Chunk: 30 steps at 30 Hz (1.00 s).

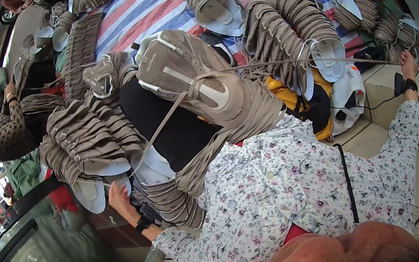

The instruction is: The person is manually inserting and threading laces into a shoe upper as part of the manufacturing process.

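A beige and grey shoe upper (220, 89) with white trim rests across my lap, its toe toward me. A long beige shoelace (286, 62) is looped through it and stretches out taut to both sides. My left hand (120, 198), low at the left, is closed on one end of the lace. Far out to the right, my right hand (408, 66) is closed around the other end. Under the upper lie black cloth (151, 124) and a thick bundle of loose beige laces (255, 110).
Stacks of beige uppers (89, 131) stand at my left, and more stacked uppers (277, 38) sit ahead on a striped sheet (138, 8). A yellow and black bag (301, 103) is right of my lap. Another person (8, 122) sits at the far left.
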Available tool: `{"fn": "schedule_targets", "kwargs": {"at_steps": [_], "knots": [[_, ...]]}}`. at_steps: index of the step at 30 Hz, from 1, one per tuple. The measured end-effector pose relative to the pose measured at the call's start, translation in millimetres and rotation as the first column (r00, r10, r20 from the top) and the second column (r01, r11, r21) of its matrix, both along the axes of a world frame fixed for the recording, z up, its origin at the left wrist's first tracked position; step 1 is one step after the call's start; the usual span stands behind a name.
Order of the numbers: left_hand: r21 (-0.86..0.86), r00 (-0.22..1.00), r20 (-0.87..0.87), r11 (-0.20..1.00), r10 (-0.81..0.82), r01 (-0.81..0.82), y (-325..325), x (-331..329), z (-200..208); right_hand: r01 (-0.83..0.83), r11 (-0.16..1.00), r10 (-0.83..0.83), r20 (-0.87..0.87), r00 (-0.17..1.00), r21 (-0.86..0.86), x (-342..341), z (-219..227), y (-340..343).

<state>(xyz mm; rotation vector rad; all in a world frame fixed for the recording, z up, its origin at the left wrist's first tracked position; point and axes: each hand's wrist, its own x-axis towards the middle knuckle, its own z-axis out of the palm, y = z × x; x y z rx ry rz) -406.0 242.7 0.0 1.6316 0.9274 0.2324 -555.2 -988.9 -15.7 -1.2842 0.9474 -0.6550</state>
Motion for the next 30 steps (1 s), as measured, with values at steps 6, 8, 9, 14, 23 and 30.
{"fn": "schedule_targets", "kwargs": {"at_steps": [6, 8, 9, 14, 23, 30], "knots": [[0.490, 0.905, 0.065, 0.804, -0.420, 0.338, -158.4, 58.2, 80.2, -0.595, 0.743, 0.554, -0.219, 0.803, -0.306, 256.3, 12.8, 300.3], [0.344, 0.791, 0.062, 0.757, -0.609, 0.556, -240.5, 92.0, 110.9, -0.739, 0.635, 0.730, -0.136, 0.669, -0.225, 287.3, 41.2, 421.6], [0.326, 0.728, 0.103, 0.714, -0.678, 0.619, -272.7, 106.3, 105.5, -0.835, 0.539, 0.813, -0.188, 0.551, -0.114, 294.2, 53.0, 466.7], [0.202, 0.588, 0.313, 0.658, -0.746, 0.726, -354.5, 121.1, 101.8, -0.991, 0.080, 0.975, 0.199, 0.101, 0.109, 314.4, 70.7, 618.2], [0.250, 0.604, 0.215, 0.641, -0.768, 0.726, -385.9, 126.7, 100.8, -0.986, 0.077, 0.980, 0.173, 0.103, 0.151, 301.4, 47.1, 626.5], [0.279, 0.481, 0.079, 0.482, -0.873, 0.830, -377.2, 143.4, 100.1, -0.987, 0.106, 0.958, 0.253, 0.135, 0.124, 299.5, 58.8, 635.1]]}}
